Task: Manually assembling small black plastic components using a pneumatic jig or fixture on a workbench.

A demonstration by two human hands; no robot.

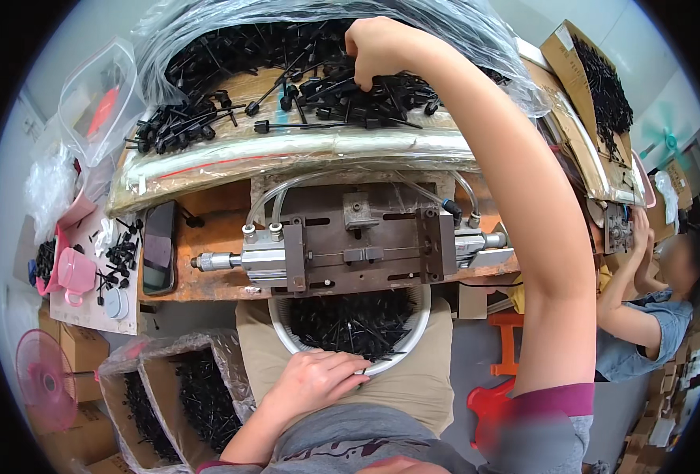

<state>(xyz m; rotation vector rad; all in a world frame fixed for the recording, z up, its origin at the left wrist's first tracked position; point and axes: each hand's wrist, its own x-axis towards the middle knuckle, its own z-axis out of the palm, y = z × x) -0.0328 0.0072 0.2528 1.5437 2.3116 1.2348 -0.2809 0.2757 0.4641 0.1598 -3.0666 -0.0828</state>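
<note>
My right hand point(375, 52) reaches across the bench into a heap of black stemmed plastic parts point(310, 95), its fingers curled round some of them; the fingertips are partly hidden. My left hand point(320, 381) lies at the near rim of a round white basket point(419, 336) on my lap. Its fingers are pressed together, with a small dark piece at the tips that I cannot make out clearly. Many more black parts point(350, 320) fill the basket. Between my hands stands a metal clamping fixture point(362, 257) with air cylinders and clear hoses.
A phone point(159, 246) lies left of the fixture. Farther left are a pink cup point(77, 270) and loose black parts. Lined boxes point(160, 395) of parts stand at lower left. A red stool point(492, 407) is at right, and a co-worker point(642, 308) sits beyond my right arm.
</note>
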